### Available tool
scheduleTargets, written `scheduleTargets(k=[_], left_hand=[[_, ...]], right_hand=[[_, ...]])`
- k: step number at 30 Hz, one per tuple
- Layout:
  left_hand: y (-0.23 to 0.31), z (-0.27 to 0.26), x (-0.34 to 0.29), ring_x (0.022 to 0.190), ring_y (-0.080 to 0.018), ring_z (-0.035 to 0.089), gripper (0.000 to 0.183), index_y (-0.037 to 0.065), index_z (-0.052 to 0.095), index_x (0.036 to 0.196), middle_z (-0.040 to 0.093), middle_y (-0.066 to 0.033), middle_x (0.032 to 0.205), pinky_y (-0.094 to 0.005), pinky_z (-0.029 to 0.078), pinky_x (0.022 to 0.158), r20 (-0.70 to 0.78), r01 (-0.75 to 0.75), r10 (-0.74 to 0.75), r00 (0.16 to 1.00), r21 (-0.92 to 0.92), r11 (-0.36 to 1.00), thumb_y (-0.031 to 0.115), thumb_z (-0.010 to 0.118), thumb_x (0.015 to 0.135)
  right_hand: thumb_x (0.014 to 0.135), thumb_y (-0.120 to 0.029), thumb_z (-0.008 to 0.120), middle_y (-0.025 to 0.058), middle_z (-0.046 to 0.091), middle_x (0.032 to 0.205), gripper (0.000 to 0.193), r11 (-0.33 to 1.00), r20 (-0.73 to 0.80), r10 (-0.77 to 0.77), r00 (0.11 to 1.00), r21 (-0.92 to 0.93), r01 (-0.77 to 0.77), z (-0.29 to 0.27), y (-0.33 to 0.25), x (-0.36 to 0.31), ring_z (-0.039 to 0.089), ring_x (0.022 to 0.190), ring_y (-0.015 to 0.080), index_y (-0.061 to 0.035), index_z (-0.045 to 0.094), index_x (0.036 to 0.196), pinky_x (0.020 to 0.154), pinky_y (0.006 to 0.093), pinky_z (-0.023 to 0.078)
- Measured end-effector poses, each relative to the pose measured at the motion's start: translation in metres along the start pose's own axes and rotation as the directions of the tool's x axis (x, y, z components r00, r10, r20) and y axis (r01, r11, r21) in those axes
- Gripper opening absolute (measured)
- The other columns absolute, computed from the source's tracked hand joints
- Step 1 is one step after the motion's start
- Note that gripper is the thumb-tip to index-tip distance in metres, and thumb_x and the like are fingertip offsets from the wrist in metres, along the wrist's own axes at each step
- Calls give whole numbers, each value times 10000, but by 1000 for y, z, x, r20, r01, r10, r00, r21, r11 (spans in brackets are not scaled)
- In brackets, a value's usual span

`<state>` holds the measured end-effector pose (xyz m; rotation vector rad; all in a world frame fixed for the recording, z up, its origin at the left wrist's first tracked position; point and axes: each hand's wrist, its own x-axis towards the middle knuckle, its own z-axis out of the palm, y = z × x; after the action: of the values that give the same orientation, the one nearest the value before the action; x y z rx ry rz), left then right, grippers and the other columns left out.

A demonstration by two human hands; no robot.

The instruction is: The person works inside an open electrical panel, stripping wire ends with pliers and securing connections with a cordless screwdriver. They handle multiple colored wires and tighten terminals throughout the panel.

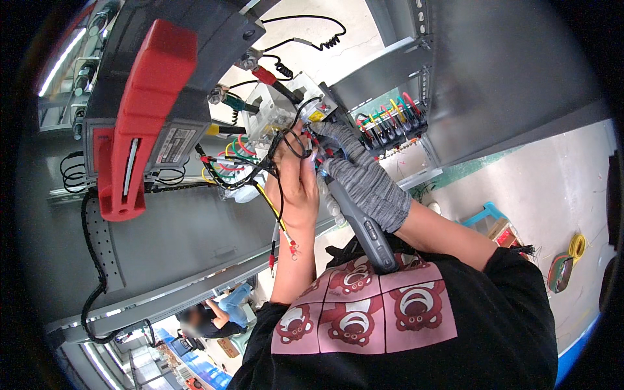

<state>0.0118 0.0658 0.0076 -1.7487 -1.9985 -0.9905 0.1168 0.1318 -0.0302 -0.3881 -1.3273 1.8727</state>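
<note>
My left hand (298, 179), bare, is closed among thin black wires (278, 156) in front of a pale grey block (268, 112). Its fingertips pinch at the wires, partly hidden by loops. In a grey knit glove, my right hand (370, 185) grips a dark grey cordless screwdriver (364, 227). The tool's front end points up towards my left fingertips; its tip is hard to make out. Loose wire ends with red ring terminals (294, 248) hang beside my left wrist.
A big red switch handle (153, 110) juts out at the left. Coloured wires run into a terminal row (393, 123) at the right. Grey cabinet panels (507, 78) surround my hands. A blue stool (484, 214) stands on the floor; another person (218, 317) sits at lower left.
</note>
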Motion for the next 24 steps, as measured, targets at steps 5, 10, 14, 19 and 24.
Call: scheduleTargets(k=[5,10,14,19,24], left_hand=[[0,2,4,1005,-286,659,319,-15,572,1167,645,-153,1178,-351,527,854,-8,-14,14,1000,-11,1000,-82,517,859],[3,4,9,993,-305,661,347,-22,586,1151,652,-160,1152,-361,534,851,0,-49,49,999,82,995,-107,513,823],[-3,10,4,952,-314,656,346,-38,583,1133,634,-176,1149,-384,539,807,-19,-92,95,995,116,989,-125,496,810],[-6,11,0,986,-320,637,322,-30,580,1131,630,-183,1143,-383,531,819,-27,-72,74,997,72,995,-105,504,827],[-9,9,-2,1008,-315,630,328,-22,580,1136,632,-177,1150,-378,523,850,-14,-50,51,999,47,998,-108,511,827]], right_hand=[[863,2,515,90,572,1133,442,1000,-47,-1,999,-12,1,2,-4,-3,539,996,171,-78,489,1297,928,296,441],[866,-18,512,90,572,1136,435,918,-7,331,944,233,-320,-2,-30,-3,543,1008,174,-68,486,1297,932,296,442],[871,-26,498,98,560,1155,432,905,25,382,924,194,-379,-7,-24,-4,532,1028,175,-63,480,1301,940,298,434],[878,-41,509,108,549,1183,438,955,8,243,970,170,-241,-5,-12,-5,518,1068,178,-64,467,1313,966,300,420],[880,-44,531,102,549,1188,445,988,10,109,994,112,-110,-4,-3,-5,518,1075,178,-64,463,1319,967,298,419]])
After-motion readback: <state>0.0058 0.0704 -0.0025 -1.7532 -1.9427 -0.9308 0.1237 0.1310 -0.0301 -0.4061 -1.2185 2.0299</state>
